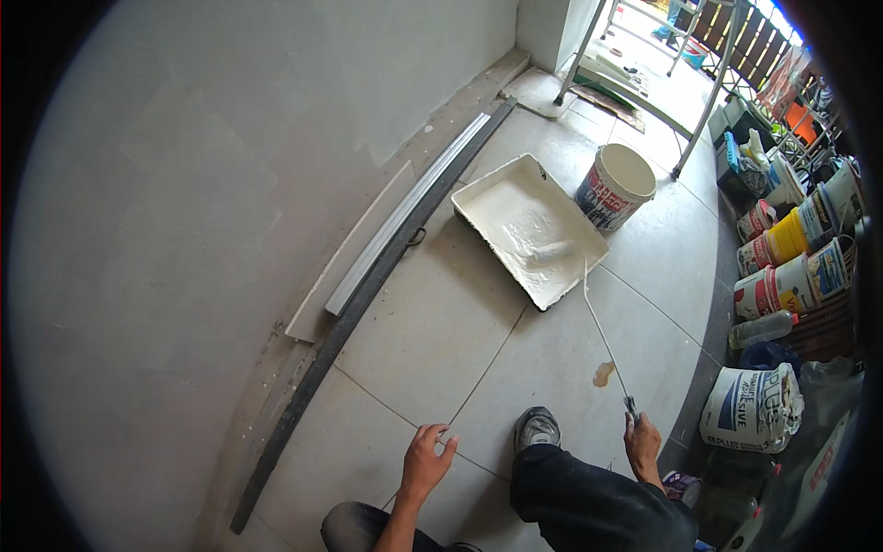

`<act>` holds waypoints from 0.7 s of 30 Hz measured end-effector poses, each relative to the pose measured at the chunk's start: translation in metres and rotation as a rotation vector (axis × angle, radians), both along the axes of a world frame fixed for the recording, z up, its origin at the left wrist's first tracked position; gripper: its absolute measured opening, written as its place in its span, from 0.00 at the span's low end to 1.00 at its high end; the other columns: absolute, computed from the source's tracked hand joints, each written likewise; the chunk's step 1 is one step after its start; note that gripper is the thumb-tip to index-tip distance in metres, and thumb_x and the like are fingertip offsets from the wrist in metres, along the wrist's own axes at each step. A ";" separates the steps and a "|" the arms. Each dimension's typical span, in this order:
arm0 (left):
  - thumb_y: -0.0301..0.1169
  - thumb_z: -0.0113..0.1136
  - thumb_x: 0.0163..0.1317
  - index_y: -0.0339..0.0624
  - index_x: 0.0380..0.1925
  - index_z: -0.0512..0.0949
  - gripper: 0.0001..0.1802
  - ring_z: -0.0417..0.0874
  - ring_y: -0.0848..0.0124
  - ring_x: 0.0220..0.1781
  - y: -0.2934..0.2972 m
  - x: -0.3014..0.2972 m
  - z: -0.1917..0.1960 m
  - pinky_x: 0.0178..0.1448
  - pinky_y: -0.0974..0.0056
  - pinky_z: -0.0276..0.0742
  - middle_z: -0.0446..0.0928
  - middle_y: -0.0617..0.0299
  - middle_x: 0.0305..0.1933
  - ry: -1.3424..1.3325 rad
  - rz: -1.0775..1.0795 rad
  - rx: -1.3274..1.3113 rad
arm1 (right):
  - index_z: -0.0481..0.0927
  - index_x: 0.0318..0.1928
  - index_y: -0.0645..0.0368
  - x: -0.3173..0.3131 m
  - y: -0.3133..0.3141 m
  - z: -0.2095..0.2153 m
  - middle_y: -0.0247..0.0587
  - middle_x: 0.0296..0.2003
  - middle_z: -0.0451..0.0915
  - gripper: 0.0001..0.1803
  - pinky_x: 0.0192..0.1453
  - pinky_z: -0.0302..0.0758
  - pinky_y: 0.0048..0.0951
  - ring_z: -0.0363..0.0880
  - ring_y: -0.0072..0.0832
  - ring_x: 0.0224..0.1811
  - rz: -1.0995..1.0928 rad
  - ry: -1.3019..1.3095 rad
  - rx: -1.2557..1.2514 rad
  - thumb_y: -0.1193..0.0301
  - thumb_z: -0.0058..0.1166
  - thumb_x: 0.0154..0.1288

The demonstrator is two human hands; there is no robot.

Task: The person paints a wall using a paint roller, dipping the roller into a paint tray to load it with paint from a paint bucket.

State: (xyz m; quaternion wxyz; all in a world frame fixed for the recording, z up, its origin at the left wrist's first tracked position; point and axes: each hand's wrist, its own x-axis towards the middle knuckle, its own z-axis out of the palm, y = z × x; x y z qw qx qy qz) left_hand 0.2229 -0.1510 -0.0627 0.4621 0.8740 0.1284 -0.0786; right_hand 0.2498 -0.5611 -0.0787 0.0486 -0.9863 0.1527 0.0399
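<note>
A long-handled paint roller [550, 251] is gripped at its handle end by the closed right hand [641, 440], its pole slanted up-left to the head lying in the white tray [487, 198], while the left hand [426, 458] is held loosely curled, empty, farther off.

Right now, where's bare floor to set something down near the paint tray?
Bare tiles lie between the paint tray and the left hand, bordered by the dark rail along the wall. The right edge is crowded with buckets and a sack; the roller pole crosses toward the right hand.
</note>
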 end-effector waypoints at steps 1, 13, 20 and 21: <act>0.38 0.59 0.56 0.37 0.40 0.75 0.17 0.78 0.61 0.37 0.000 0.000 0.002 0.42 0.61 0.74 0.75 0.52 0.41 -0.006 -0.002 0.012 | 0.70 0.25 0.63 -0.003 -0.003 0.002 0.56 0.18 0.74 0.19 0.26 0.67 0.49 0.74 0.54 0.22 -0.009 -0.015 0.002 0.58 0.50 0.63; 0.37 0.59 0.56 0.37 0.41 0.75 0.17 0.78 0.61 0.39 -0.005 -0.001 0.005 0.45 0.62 0.74 0.75 0.53 0.42 -0.018 -0.001 0.004 | 0.65 0.21 0.55 0.009 0.029 0.028 0.30 0.10 0.62 0.30 0.10 0.53 0.21 0.57 0.19 0.07 -0.485 0.424 1.403 0.42 0.37 0.64; 0.37 0.58 0.57 0.38 0.42 0.74 0.17 0.79 0.61 0.39 -0.002 -0.004 0.008 0.44 0.62 0.74 0.75 0.54 0.43 -0.037 0.013 0.025 | 0.65 0.23 0.56 0.017 0.038 0.001 0.29 0.09 0.55 0.30 0.10 0.47 0.21 0.50 0.19 0.07 -0.611 0.686 1.913 0.40 0.37 0.63; 0.37 0.58 0.57 0.38 0.42 0.74 0.17 0.79 0.61 0.39 -0.001 -0.004 0.007 0.44 0.62 0.74 0.75 0.54 0.43 -0.040 0.023 0.030 | 0.65 0.23 0.55 0.017 0.040 -0.001 0.29 0.10 0.56 0.30 0.10 0.48 0.21 0.51 0.19 0.07 -0.588 0.622 1.837 0.41 0.38 0.63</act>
